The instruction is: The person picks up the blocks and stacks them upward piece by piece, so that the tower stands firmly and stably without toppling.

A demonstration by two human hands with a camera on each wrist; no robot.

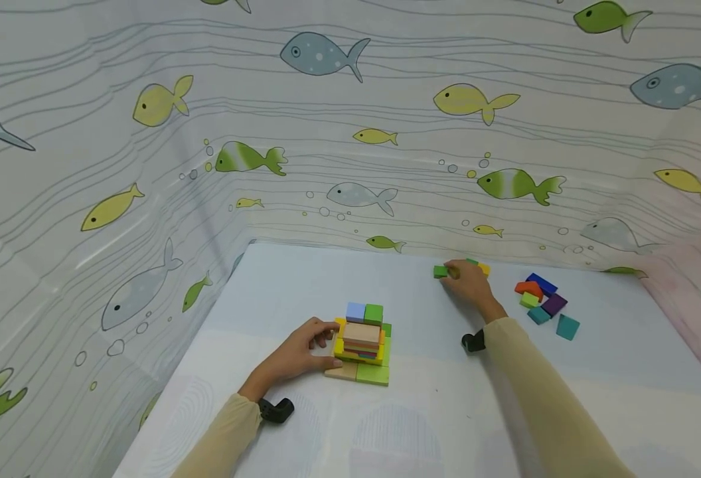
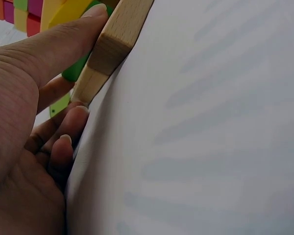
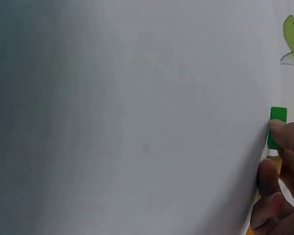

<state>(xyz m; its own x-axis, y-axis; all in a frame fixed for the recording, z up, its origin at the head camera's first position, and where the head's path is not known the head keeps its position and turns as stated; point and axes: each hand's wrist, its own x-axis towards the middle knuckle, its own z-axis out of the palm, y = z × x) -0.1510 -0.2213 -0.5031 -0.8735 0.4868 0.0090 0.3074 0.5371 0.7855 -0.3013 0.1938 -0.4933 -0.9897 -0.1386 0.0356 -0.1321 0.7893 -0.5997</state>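
A layered stack of coloured wooden blocks (image 1: 361, 333) stands on a base of plain and light green blocks. My left hand (image 1: 299, 348) holds the stack's left side, thumb near the front corner and index finger farther back. In the left wrist view, the thumb (image 2: 63, 44) touches the stack beside a plain wooden block (image 2: 115, 39); the other fingers curl below. Near the table's back edge, my right hand (image 1: 468, 282) pinches a green block (image 1: 440, 271) between thumb and fingers, also seen as a green block (image 3: 278, 115) in the right wrist view. A yellow block (image 1: 484, 269) lies partly hidden behind that hand.
Right of the right hand lie several loose blocks, among them a blue block (image 1: 543, 284), a purple block (image 1: 554, 304) and a teal block (image 1: 567, 326). Fish-patterned sheeting (image 1: 326, 119) rises behind the white table (image 1: 422, 411) and at its sides.
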